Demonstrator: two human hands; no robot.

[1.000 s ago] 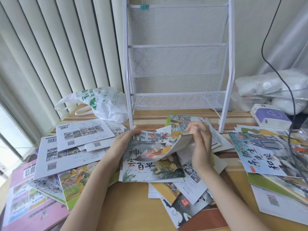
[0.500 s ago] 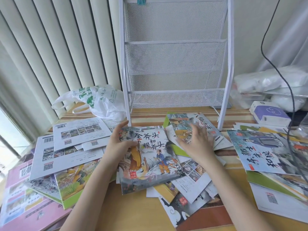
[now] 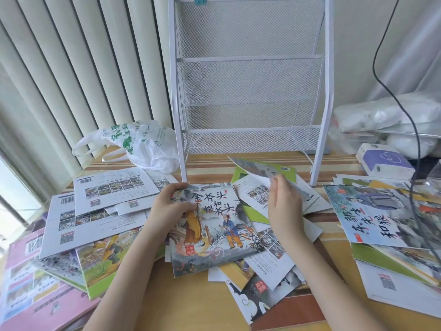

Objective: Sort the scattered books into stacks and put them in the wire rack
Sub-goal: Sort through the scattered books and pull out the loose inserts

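Observation:
Several thin picture books lie scattered over the wooden table [image 3: 191, 304]. My left hand [image 3: 170, 207] grips the left edge of a small stack whose top book [image 3: 222, 230] shows two figures and large characters. My right hand [image 3: 284, 204] pinches the corner of another thin book [image 3: 256, 167] and lifts it off the pile just behind the stack. The white wire rack [image 3: 250, 91] stands upright at the back of the table, its mesh pockets holding nothing.
More books spread at the left [image 3: 95, 211] and right [image 3: 381, 218]. A pink box [image 3: 28, 295] sits at the near left. A white plastic bag [image 3: 140, 144] lies left of the rack. A purple-and-white box [image 3: 384, 163], white bundles and a black cable [image 3: 410, 115] are at right.
The book that was being flipped over now lies cover-up on the stack. My right hand left it, reached to the pile behind and lifted another book by its corner.

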